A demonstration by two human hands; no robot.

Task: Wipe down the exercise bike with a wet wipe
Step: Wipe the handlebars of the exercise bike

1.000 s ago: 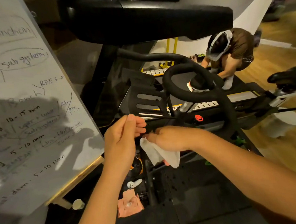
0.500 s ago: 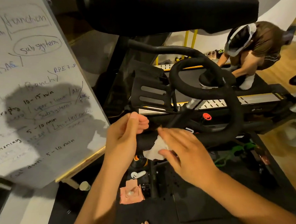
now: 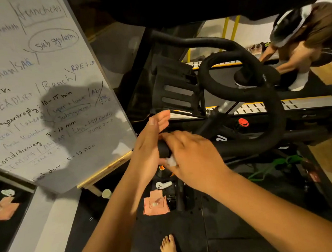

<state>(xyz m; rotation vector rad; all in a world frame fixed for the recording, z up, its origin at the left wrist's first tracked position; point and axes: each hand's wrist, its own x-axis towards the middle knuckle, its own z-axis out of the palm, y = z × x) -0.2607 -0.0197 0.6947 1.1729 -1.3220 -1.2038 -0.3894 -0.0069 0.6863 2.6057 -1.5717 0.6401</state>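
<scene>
1. Head view, looking down. R hand [image 3: 195, 159] lies over the near end of the exercise bike [image 3: 231, 146] handlebar [image 3: 276, 108]. Its fingers curl over the bar tip & bunch a wet wipe [image 3: 171, 162] against it. Only a small white scrap of the wipe shows below the fingers.
2. L hand [image 3: 150, 144] stands edge-up just left of the bar tip, fingers straight & together, holding nothing. Palm seems to touch the tip; can't tell for sure.
3. Step in hand, prob.: wiping the grip end. To do it well, wrap the wipe right round the bar, then twist & draw it along the padding toward the loop. That way the underside gets cleaned too, not just the top.
4. The wipe is balled small, so unfolding it would give more wet surface per pass. L hand could brace the tip while R rubs.
5. Much looks left to do, e.g. the loop, slotted tray [image 3: 175, 89], red knob [image 3: 243, 122] & frame.
6. Bike look: matte black throughout, w/ a thick padded bar curling into a big loop. The slotted tray sits behind the bar, the bright red knob is on the frame, & a white logo mark is on the tube nearby.
7. Around:
   - whiteboard [image 3: 41, 95] w/ handwritten workout notes at left
   - pink packet [image 3: 156, 204] on the dark floor mat [image 3: 237, 229] below the bar
   - bare feet [image 3: 168, 247] at bottom
   - another person [image 3: 312, 37] crouched top right by a treadmill [image 3: 297, 104]
</scene>
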